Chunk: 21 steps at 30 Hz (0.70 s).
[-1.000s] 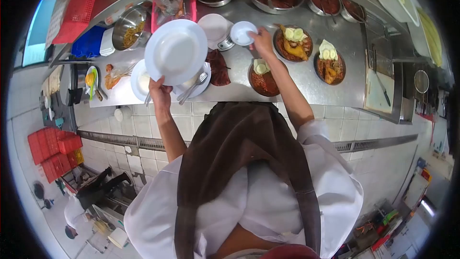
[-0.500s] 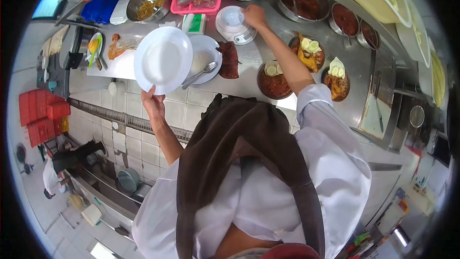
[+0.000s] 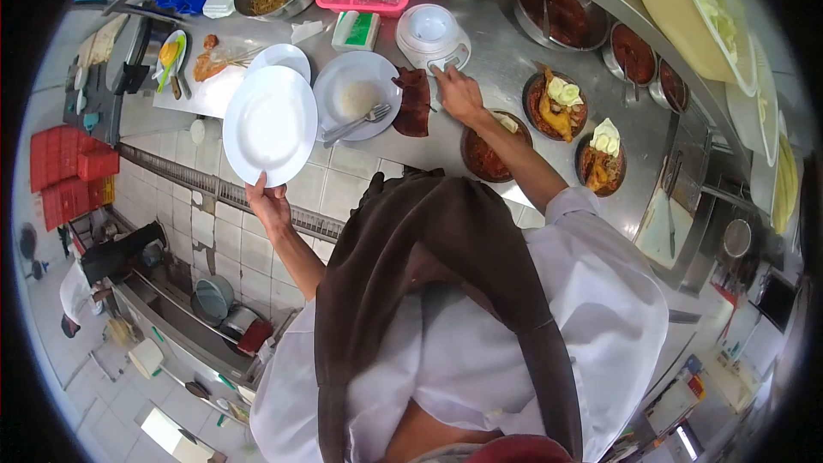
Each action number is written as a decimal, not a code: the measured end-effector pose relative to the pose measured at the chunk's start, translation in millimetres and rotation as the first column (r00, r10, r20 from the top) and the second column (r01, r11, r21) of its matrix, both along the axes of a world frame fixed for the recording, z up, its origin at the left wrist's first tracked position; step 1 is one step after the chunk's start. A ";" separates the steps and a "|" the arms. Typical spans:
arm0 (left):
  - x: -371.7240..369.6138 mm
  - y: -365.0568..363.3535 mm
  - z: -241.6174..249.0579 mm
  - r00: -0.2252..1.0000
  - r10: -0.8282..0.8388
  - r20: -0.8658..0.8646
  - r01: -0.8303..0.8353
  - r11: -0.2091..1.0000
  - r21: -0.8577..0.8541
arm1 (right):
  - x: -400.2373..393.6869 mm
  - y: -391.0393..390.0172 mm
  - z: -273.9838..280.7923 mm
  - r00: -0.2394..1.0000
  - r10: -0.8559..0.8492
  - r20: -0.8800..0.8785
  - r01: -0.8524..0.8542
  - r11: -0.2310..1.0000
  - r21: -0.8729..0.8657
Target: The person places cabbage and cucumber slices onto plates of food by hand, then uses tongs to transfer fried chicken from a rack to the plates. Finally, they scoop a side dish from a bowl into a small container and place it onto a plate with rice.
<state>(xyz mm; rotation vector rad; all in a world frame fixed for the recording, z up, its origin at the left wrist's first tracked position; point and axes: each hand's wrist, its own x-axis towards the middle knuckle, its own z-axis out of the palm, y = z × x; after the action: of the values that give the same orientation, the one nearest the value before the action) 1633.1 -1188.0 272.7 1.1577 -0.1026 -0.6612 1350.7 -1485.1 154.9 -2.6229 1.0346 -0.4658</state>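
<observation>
My left hand [image 3: 271,203] grips the lower rim of a white oval plate [image 3: 270,129], held at the counter's near edge. Part of another white plate [image 3: 287,58] shows behind it. My right hand [image 3: 463,96] holds nothing; its extended fingers reach the front panel of a white kitchen scale [image 3: 410,48]. On the scale sits a small white bowl [image 3: 429,26]. Between my hands lies a plate [image 3: 334,77] with a mound of rice [image 3: 358,101], a fork and a spoon [image 3: 364,123]. A dark red folded piece [image 3: 413,103] lies beside that plate.
Several dark dishes of food, one with chicken and cucumber [image 3: 555,107], stand right of and under my right forearm. Pans of red sauce [image 3: 561,17] line the back. A pink basket [image 3: 390,7] and a green-white box [image 3: 356,32] are behind. A knife [image 3: 672,227] lies at right.
My right hand has left the small bowl and come down to the scale's front panel. The plate in my left hand has shifted left and down, uncovering more of the rice plate.
</observation>
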 end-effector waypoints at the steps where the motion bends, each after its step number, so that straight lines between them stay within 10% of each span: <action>1: 1.6 -0.3 0.3 1.000 -0.001 0.004 0.001 1.000 -0.001 | 2.2 0.2 -1.6 1.000 -0.003 0.002 0.003 1.000 0.002; 7: -0.1 -2.1 9.4 1.000 -0.002 0.016 0.002 1.000 0.022 | -1.2 -9.2 8.4 0.999 -0.032 0.013 0.031 0.997 0.072; 14: -1.6 -4.8 8.0 0.999 0.033 0.016 -0.033 0.999 0.020 | 29.4 -152.0 87.5 0.909 -0.320 0.267 0.402 0.843 -0.358; 16: 3.1 -1.4 -2.9 1.000 0.016 0.022 -0.017 0.999 0.034 | 44.3 -186.3 82.1 0.860 -0.510 -0.027 0.491 0.840 -0.232; 21: -6.2 -6.2 2.7 0.998 0.055 -0.015 -0.055 0.998 -0.003 | 58.3 -254.7 67.1 0.816 -0.358 -0.453 0.462 0.876 0.140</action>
<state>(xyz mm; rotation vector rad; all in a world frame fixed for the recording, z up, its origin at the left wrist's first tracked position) 1626.9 -1194.2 275.4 1.1478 -0.0590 -0.6205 1409.0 -1739.8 222.0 -2.3123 1.6972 0.1541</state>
